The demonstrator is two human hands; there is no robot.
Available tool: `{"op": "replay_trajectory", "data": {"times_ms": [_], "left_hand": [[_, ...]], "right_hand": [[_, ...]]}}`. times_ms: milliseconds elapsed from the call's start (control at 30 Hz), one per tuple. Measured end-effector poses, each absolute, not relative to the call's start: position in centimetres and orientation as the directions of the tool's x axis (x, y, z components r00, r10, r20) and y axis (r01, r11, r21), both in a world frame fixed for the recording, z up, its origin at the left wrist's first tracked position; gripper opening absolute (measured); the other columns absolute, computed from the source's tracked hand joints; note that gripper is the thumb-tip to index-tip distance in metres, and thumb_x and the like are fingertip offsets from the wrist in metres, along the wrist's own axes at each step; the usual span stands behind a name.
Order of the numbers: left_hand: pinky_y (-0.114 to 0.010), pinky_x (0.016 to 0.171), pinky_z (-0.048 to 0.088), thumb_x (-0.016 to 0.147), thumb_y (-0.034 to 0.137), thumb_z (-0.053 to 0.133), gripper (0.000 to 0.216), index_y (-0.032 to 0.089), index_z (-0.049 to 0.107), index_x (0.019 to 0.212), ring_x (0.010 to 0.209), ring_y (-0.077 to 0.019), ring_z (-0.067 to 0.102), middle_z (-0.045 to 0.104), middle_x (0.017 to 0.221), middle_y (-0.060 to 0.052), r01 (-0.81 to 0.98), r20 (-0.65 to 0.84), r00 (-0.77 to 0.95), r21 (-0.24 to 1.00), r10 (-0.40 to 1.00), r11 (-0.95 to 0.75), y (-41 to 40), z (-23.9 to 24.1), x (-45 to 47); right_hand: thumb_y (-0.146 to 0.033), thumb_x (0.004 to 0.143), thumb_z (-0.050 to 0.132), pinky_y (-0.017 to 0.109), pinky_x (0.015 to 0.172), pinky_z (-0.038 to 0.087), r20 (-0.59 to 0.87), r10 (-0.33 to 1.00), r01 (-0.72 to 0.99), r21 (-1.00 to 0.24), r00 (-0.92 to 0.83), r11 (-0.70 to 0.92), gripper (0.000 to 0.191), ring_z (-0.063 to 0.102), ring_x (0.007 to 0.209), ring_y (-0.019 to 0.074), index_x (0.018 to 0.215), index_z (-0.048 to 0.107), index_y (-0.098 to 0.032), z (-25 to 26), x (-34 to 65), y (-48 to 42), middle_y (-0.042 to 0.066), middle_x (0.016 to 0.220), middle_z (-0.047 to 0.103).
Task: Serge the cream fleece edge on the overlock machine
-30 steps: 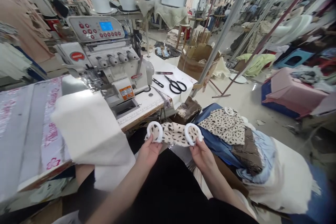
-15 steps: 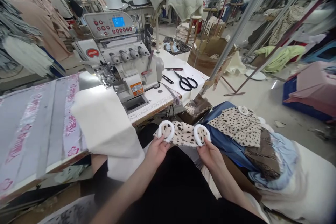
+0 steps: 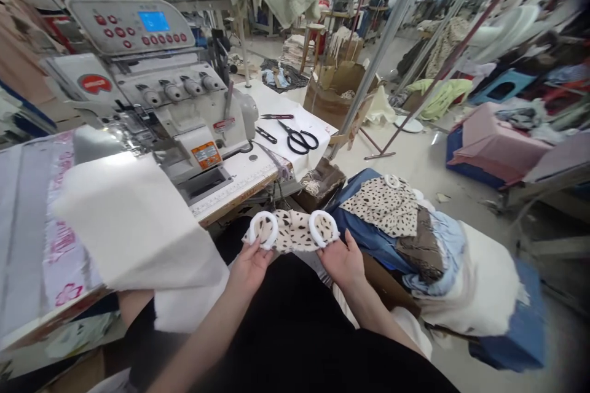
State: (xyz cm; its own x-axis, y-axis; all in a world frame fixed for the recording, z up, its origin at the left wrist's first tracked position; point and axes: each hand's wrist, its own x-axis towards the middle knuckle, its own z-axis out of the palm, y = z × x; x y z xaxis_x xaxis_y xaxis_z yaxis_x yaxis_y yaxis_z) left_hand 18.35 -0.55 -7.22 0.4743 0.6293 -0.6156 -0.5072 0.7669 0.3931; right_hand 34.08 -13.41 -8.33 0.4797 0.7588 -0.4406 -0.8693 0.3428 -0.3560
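Observation:
Above my lap is a cream spotted fabric piece (image 3: 293, 230) with a white ring-shaped trim at each end. My left hand (image 3: 251, 264) pinches its left end, thumb on top beside the left white ring (image 3: 263, 230). Under the right end, by the right white ring (image 3: 323, 229), my right hand (image 3: 343, 261) supports it palm up, with the thumb lifted off the cloth; its fingertips are hidden beneath. A large white cloth (image 3: 138, 221) drapes over the table edge and my leg to the left.
An overlock sewing machine (image 3: 170, 104) stands ahead on the left. Black scissors (image 3: 298, 138) and thread snips (image 3: 266, 135) lie on its table. To the right is a pile with spotted fabric (image 3: 385, 206) on blue cloth (image 3: 353, 190). A cardboard box (image 3: 338, 95) stands beyond the metal pole (image 3: 382, 55).
The view has swung to the right. My right thumb has lifted off the spotted fabric piece, and that hand has turned palm up under its end. My left hand keeps its pinch.

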Motion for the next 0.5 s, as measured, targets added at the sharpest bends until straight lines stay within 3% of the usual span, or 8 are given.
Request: {"op": "replay_trajectory", "data": {"times_ms": [267,500], "left_hand": [[-0.037,0.082,0.052,0.079,-0.001,0.045,0.030,0.015,0.057,0.101,0.098,-0.0211,0.059,0.062,0.106,-0.010,-0.526,-0.590,0.511,0.360,0.625,0.770,-0.53,-7.27,18.13],[-0.041,0.089,0.047,0.084,0.012,0.045,0.024,0.017,0.058,0.103,0.101,-0.0215,0.057,0.064,0.102,-0.008,-0.515,-0.570,0.576,0.303,0.586,0.801,-0.35,-7.31,17.85]], "right_hand": [[-0.047,0.085,0.031,0.041,0.095,0.040,-0.431,0.759,-0.862,-0.376,0.488,0.341,0.042,0.053,0.110,0.0190,0.104,0.057,-0.020,-8.53,34.09,-13.59,0.006,0.113,0.061],[-0.047,0.086,0.028,0.039,0.093,0.041,-0.457,0.747,-0.868,-0.361,0.483,0.341,0.042,0.053,0.109,0.0179,0.103,0.057,-0.020,-8.19,33.88,-13.74,0.005,0.111,0.062]]}}
